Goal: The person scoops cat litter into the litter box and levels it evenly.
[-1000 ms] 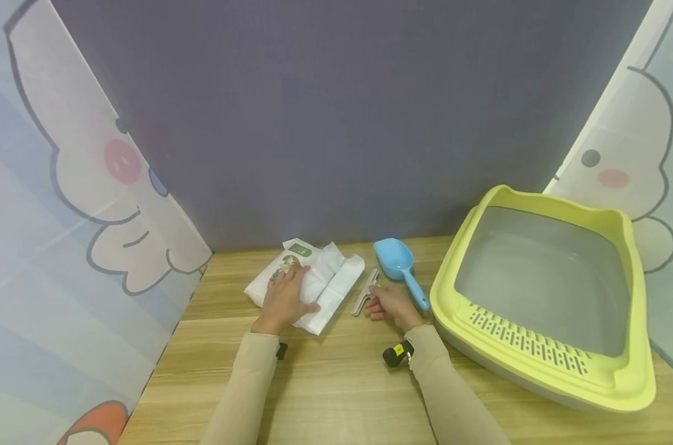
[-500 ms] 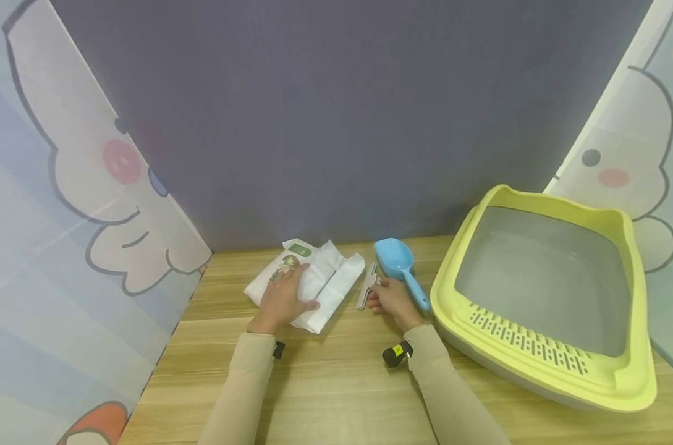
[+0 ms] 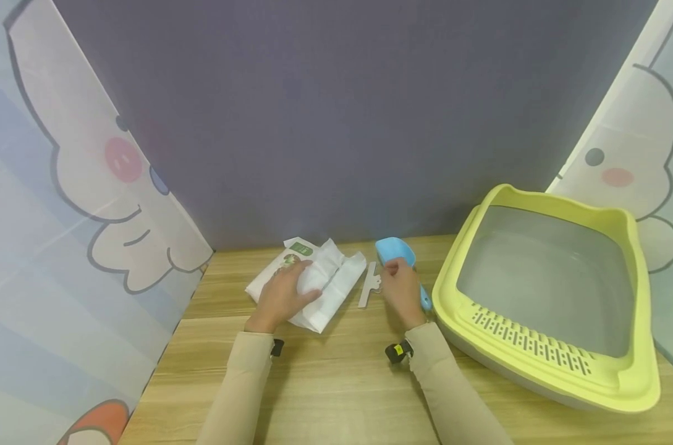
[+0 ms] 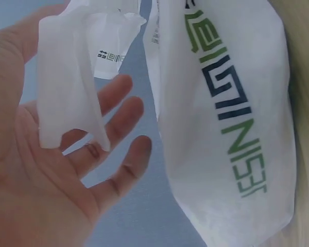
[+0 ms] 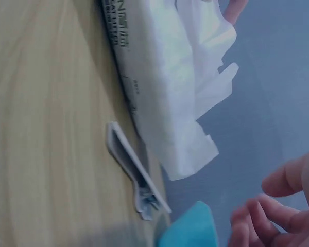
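Observation:
A white bag of cat litter (image 3: 336,287) with green and dark lettering lies on the table, its torn top loose. My left hand (image 3: 280,296) rests over it, fingers relaxed; in the left wrist view a flap of the bag (image 4: 69,77) hangs between thumb and fingers. To the bag's right lies a pale sealing clip (image 3: 368,287), seen from its side in the right wrist view. My right hand (image 3: 403,290) is over a blue scoop (image 3: 394,247) and covers part of its handle. In the right wrist view its fingers (image 5: 278,213) curve loosely, with nothing between them.
A large yellow-rimmed litter box (image 3: 614,389) with a grey inside and a slotted front ledge stands at the right of the wooden table (image 3: 336,383). A dark panel (image 3: 336,123) rises at the back, with cartoon-printed walls on both sides.
My right hand has left the clip and moved forward and right to above the scoop. The clip has turned slightly on the table. My left hand has stayed on the bag.

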A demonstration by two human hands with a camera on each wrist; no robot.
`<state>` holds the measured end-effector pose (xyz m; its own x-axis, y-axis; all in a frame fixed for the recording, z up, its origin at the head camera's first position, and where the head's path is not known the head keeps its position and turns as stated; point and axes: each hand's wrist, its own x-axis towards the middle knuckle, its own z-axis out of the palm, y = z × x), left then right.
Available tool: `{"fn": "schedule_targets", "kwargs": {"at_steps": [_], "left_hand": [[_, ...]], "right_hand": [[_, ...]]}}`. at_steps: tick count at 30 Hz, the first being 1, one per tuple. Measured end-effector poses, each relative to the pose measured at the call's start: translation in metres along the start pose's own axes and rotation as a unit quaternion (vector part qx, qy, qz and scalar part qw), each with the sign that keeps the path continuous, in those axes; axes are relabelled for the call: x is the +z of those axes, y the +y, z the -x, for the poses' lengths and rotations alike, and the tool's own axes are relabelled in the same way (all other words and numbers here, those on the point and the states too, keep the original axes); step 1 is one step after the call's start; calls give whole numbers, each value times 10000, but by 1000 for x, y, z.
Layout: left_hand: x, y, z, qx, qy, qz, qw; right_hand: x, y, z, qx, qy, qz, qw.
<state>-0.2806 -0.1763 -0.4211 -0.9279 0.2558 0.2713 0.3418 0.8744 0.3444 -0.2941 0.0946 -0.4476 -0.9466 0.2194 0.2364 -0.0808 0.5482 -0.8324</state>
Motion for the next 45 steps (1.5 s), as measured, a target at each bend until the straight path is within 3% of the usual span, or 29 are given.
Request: {"fn": "schedule_targets", "kwargs": {"at_steps": [4, 7, 15, 23, 32, 37, 40, 45], "left_hand": [[-2, 4, 0, 72, 175, 60, 9998], [-5, 9, 0, 219, 280, 176, 9992], [-10, 24, 2, 541, 460, 354, 9968], [-11, 46, 5, 994, 189, 1309, 9862], [-2, 63, 7, 1373, -240, 1165, 9834], [8, 64, 7, 1245, -402, 896, 9873], [12, 63, 8, 939, -424, 570, 9930], [16, 60, 9, 416, -548, 213, 9974]], "right_hand": [[-3, -2, -2, -205, 402, -10, 9990], [-4, -1, -3, -119, 558, 30, 9984], [-5, 4, -1, 203, 255, 575, 9978], [-5, 12, -2, 384, 14, 830, 9958], [-3, 21, -4, 742, -183, 516, 9957], [-1, 29, -4, 938, -440, 257, 9943], [0, 31, -4, 1016, -623, 191, 9927], [-1, 33, -6, 796, -645, 258, 9944]]}}
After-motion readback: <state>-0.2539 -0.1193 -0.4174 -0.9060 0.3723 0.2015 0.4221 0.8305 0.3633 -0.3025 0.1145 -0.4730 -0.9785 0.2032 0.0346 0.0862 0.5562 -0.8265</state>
